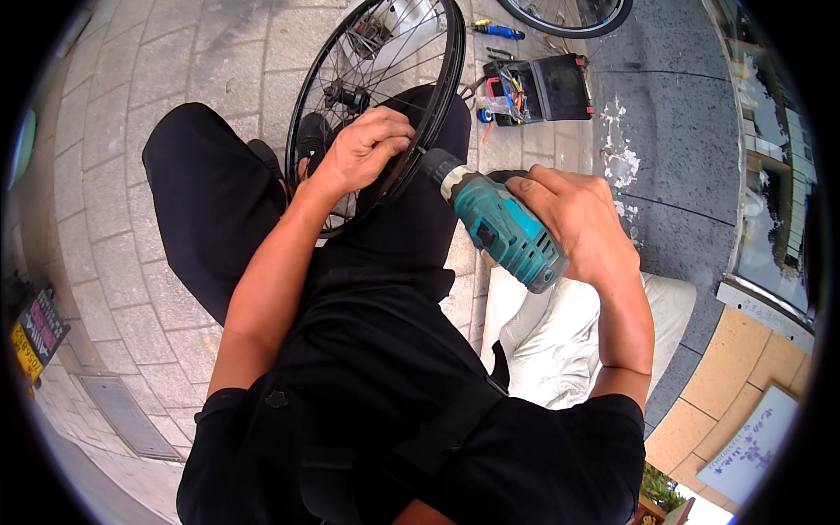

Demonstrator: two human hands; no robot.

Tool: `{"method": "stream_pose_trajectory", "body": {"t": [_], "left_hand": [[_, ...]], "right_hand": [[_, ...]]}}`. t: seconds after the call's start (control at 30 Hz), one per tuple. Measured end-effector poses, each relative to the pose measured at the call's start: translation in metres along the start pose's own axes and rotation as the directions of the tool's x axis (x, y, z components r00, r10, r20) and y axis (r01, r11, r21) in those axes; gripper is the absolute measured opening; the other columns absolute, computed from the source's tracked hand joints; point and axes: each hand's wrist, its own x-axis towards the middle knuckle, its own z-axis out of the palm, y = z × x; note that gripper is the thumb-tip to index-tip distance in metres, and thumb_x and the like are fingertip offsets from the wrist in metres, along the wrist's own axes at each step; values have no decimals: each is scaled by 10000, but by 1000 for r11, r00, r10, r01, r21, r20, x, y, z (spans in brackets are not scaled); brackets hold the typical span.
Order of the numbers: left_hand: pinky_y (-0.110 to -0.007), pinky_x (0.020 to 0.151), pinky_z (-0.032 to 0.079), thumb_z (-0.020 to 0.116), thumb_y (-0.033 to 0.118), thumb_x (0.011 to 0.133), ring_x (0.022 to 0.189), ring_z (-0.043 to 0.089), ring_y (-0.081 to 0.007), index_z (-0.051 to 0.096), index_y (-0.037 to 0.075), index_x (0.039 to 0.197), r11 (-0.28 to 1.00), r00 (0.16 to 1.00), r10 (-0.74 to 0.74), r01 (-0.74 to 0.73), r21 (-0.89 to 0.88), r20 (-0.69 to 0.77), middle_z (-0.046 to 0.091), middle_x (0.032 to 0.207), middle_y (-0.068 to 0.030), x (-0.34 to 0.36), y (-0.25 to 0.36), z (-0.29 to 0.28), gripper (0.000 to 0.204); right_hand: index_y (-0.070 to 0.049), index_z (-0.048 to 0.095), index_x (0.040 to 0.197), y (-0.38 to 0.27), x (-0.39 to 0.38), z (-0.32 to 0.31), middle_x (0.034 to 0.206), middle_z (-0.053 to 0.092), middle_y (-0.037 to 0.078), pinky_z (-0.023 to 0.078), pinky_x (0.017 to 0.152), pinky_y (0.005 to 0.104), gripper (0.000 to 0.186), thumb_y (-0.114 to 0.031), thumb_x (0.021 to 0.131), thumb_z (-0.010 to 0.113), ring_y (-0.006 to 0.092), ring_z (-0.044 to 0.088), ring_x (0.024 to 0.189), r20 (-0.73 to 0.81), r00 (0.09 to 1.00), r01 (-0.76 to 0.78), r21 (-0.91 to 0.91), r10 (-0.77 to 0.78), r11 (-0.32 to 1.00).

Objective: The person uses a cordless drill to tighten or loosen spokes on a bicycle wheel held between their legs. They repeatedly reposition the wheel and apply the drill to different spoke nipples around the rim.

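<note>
A black spoked bicycle wheel (454, 66) stands tilted against my lap, its hub (347, 96) to the left of the rim. Closed at the rim's near right side is my left hand (372, 147), fingers curled and pinched against it; whether a small part is between them is hidden. My right hand (573, 214) grips a teal and black cordless drill (509, 229) by its handle, which the hand mostly covers. The drill's chuck and bit point at the outer side of the rim, close to my left fingers. Whether the bit touches the rim cannot be made out.
An open black toolbox (564, 87) with assorted hand tools lies on the paving, with a blue-handled tool (500, 31) beyond it. Part of another bicycle wheel (569, 33) shows at the top. A pale cloth (560, 341) is bunched beside my right side. A glass front runs along the right.
</note>
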Motion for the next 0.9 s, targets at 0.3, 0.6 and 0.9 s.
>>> {"method": "stream_pose_trajectory", "body": {"t": [0.3, 0.6, 0.9], "left_hand": [[-381, 966, 545, 705, -36, 953, 1076, 670, -278, 761, 22, 1091, 999, 996, 12, -8, -34, 93, 721, 1085, -87, 9, -7, 18, 160], [-386, 933, 560, 698, -48, 938, 1050, 666, -280, 770, 51, 1048, 988, 996, -73, 80, -134, 60, 717, 1038, -78, 6, -17, 32, 164], [-394, 896, 553, 708, -83, 899, 1007, 658, -290, 763, 48, 1026, 985, 998, -58, 61, -159, 22, 716, 1006, -74, 6, -22, 40, 191]], "right_hand": [[-24, 709, 1149, -6, -11, 3, 907, 642, 116, 561, 711, 449, 435, -160, 743, 784, 349, 716, 838, 88, 986, -144, -17, 145, 989], [-10, 725, 1122, 6, -17, 21, 889, 656, 143, 554, 652, 427, 383, -182, 782, 767, 375, 708, 729, 132, 962, -252, 77, 240, 965], [-23, 693, 980, 31, -27, 37, 841, 617, 104, 538, 612, 380, 270, -41, 730, 791, 307, 656, 661, 103, 959, -281, 212, 264, 936]]}}
